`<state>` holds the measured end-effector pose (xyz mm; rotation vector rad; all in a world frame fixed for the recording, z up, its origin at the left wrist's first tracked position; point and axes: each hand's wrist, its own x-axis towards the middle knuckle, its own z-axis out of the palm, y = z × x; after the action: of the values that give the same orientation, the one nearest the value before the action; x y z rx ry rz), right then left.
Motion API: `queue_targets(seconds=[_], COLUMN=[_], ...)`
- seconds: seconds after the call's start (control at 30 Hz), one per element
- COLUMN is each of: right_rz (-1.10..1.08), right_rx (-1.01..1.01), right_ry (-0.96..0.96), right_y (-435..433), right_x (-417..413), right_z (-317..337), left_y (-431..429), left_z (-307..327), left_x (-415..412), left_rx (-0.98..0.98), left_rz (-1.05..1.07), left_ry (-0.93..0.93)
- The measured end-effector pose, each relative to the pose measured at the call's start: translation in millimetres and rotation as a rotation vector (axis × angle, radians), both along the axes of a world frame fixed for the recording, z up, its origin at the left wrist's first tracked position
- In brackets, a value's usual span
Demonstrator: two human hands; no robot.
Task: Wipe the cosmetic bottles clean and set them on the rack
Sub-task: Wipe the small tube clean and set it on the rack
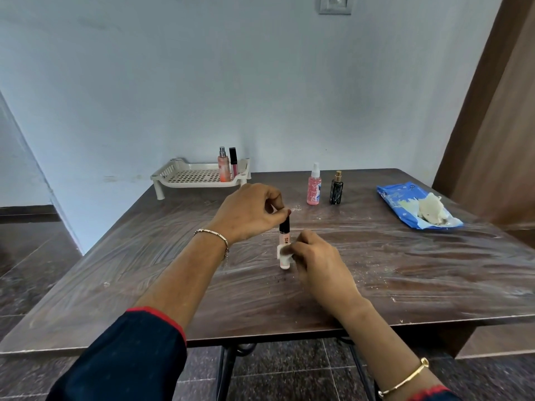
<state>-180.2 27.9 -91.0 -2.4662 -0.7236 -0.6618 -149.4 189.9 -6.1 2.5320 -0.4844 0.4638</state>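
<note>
A slim lip-gloss tube (285, 230) stands upright near the middle of the wooden surface (405, 270), its base touching the top. The left hand (249, 212) pinches its black cap from above, fingers (275, 198) clamped on it. The right hand (315, 256) presses a small white wipe (282, 254) around the pale lower barrel, fingers (301, 241) curled onto the wipe. The tube looks light, rigid and smooth, so it is likely slippery under a damp wipe and easy to tip, being so narrow. The cap and the barrel just below it seem the safest holds, though twisting at the cap could loosen it. The white rack (173, 176) sits at the far left edge and holds a pink spray bottle (223, 169) and a gloss tube (233, 164). A pink mist bottle (314, 188) and a black perfume bottle (336, 191) wait nearby, well apart from the blue wipe pack (405, 204).
</note>
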Motion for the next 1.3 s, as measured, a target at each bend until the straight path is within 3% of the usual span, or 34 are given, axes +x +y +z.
queue_targets(seconds=[0.33,0.83,1.3], right_rz=[-0.042,0.018,-0.007], right_rx=[0.11,-0.159,0.003], right_ry=[-0.222,0.109,-0.102], right_y=[3.0,-12.4,-2.9], right_x=[6.9,0.5,6.2], right_z=[26.5,-11.3,11.6], left_y=[-10.5,-11.7,-4.7], left_z=[-6.4,-15.2,-2.4], left_x=[15.6,27.6,18.2], left_rx=[-0.089,-0.2,-0.188], left_rz=[-0.017,-0.006,-0.089], left_ry=[-0.019,-0.026,0.069])
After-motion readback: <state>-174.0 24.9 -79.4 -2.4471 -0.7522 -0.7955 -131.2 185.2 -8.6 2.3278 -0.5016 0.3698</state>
